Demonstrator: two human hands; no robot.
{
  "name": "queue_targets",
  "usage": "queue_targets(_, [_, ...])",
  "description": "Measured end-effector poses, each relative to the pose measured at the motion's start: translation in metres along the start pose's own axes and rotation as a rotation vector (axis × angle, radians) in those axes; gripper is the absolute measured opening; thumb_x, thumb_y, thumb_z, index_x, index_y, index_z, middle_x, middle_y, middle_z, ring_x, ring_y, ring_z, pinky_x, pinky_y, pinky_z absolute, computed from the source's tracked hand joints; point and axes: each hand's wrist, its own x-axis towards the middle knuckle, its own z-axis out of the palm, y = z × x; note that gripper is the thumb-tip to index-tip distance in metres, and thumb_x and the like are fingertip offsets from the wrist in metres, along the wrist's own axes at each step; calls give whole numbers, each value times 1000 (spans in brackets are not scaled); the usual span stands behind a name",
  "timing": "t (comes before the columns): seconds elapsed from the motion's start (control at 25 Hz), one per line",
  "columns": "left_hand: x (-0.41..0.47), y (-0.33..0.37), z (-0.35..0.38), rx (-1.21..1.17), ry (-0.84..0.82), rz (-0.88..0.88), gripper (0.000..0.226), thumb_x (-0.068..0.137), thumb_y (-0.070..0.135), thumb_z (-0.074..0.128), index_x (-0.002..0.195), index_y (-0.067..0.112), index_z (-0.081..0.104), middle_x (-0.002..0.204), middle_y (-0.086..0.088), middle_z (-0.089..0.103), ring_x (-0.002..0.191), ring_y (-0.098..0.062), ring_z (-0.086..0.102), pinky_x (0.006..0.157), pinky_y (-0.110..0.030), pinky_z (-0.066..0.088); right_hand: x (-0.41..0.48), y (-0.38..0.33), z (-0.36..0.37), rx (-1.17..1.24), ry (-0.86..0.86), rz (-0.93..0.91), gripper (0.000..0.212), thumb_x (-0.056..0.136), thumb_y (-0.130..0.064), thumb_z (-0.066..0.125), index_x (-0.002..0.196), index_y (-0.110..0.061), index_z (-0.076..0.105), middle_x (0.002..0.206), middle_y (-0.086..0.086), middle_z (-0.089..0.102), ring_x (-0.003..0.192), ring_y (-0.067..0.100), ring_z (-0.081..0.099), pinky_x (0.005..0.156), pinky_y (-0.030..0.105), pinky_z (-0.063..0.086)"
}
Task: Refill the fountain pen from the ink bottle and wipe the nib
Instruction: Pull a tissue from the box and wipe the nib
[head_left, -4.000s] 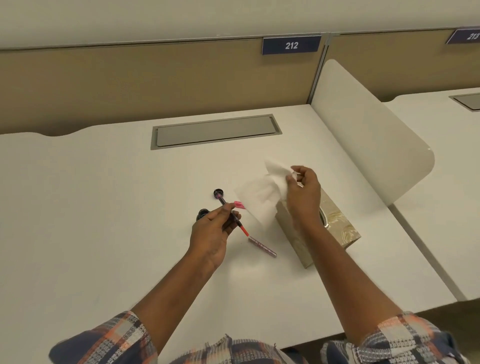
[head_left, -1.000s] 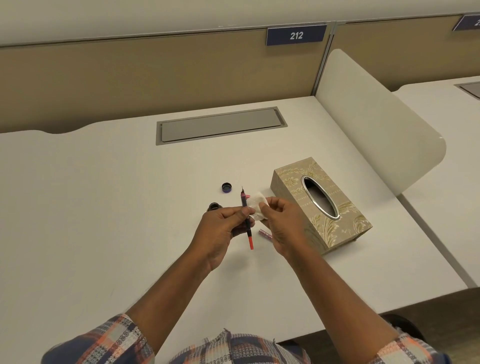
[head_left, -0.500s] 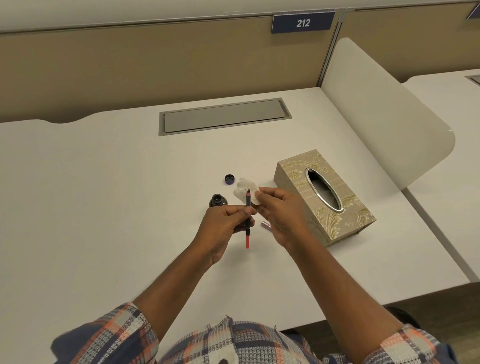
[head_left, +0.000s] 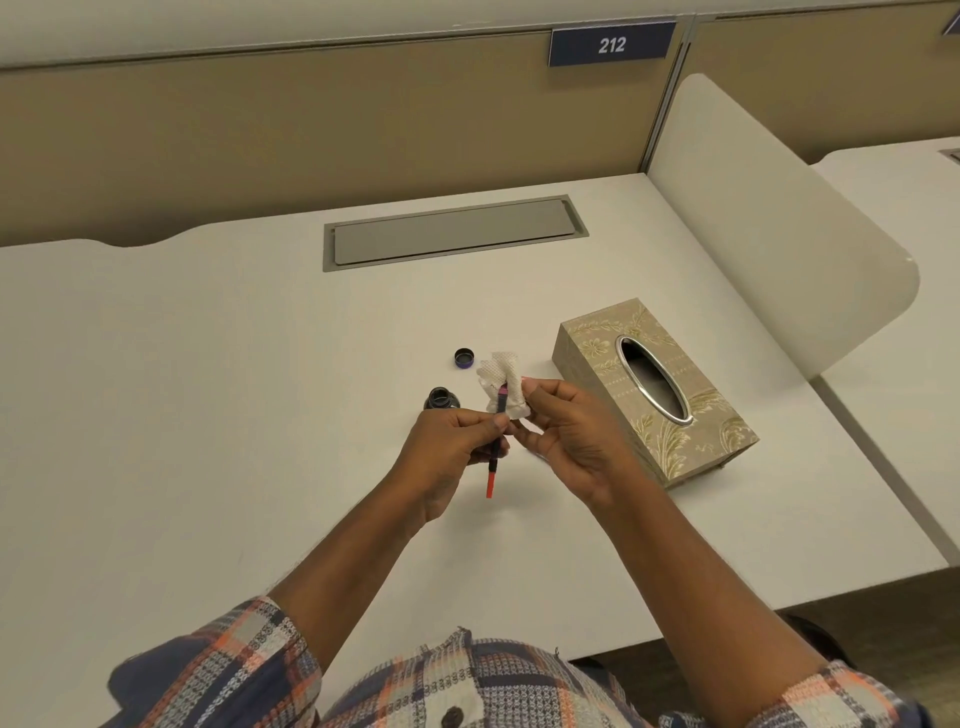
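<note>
fingers (head_left: 496, 423) of the left hand (head_left: 449, 449) pinch the pen (head_left: 493, 462) upright – nib just above them, inside the tissue (head_left: 501, 387) the right hand (head_left: 569, 436) grips beside it.

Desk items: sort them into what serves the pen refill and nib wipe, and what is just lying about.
Belongs to the job:
slim red and black fountain pen, in left hand
crumpled white tissue, in right hand
small dark glass ink bottle, open
round dark bottle cap
beige patterned tissue box

Just lying about:
grey cable hatch
blue 212 sign
</note>
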Motion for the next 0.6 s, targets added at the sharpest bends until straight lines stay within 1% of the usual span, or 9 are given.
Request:
queue_targets(0.08, [-1,3,-1,13,-24,-6,15,86,8,62,79,4,74,70,-12,65,66,-22,61,83,-37,55,0,-2,-5,43,-61,45,2,83,-8,64,84,-7,66,97,12,71,87,20,69,76,35,57])
queue_targets(0.16, [-3,5,-3,26,-71,-21,15,86,7,61,79,2,73,72,-13,64,66,-21,61,80,-35,54,-1,-6,-10,85,-121,93,9,74,-10,66,83,-6,65,96,10,72,87,21,70,76,36,58])
queue_targets(0.28, [-4,10,-6,39,-177,-63,16,88,6,58,82,-1,71,74,-14,64,64,-18,62,73,-30,55,0,-6,-20,148,-170,175,15,72,-9,66,87,-4,67,93,13,73,84,24,73,73,37,61])
queue_targets(0.36, [-4,12,-7,47,-220,-93,18,89,5,56,82,-3,70,75,-13,64,63,-17,62,72,-30,55,2,-5,-25,151,-195,194,22,66,-12,78,86,-4,72,97,17,72,88,27,72,75,39,61])
queue_targets(0.4, [-4,13,-7,48,-235,-108,18,89,5,55,82,-3,70,76,-13,64,63,-17,61,72,-31,55,2,-5,-27,134,-208,188,30,58,-14,87,83,-5,73,98,18,72,89,28,71,75,39,60])
queue_targets(0.44, [-5,13,-6,48,-251,-126,19,89,5,55,80,-3,70,76,-13,65,63,-17,61,72,-32,55,3,-4,-28,111,-220,180,39,50,-15,92,82,-6,73,97,18,72,88,28,71,74,39,60])
queue_targets(0.48, [-5,13,-5,48,-269,-143,21,89,5,55,79,-2,71,76,-13,65,63,-17,61,72,-32,54,2,-5,-29,98,-229,174,42,46,-15,94,81,-7,72,94,16,73,85,27,72,73,38,60])
queue_targets(0.52, [-5,14,-5,51,-285,-158,22,90,5,54,77,-2,71,75,-13,65,63,-18,61,71,-32,54,2,-5,-30,92,-237,169,39,49,-14,91,83,-8,73,92,15,74,82,26,72,71,35,60])
queue_targets(0.6, [-5,16,-6,77,-306,-180,22,90,4,54,76,-1,71,71,-11,66,62,-18,61,69,-30,55,-1,-7,-29,69,-252,158,29,60,-12,80,89,-11,77,90,11,75,80,22,73,71,30,60])
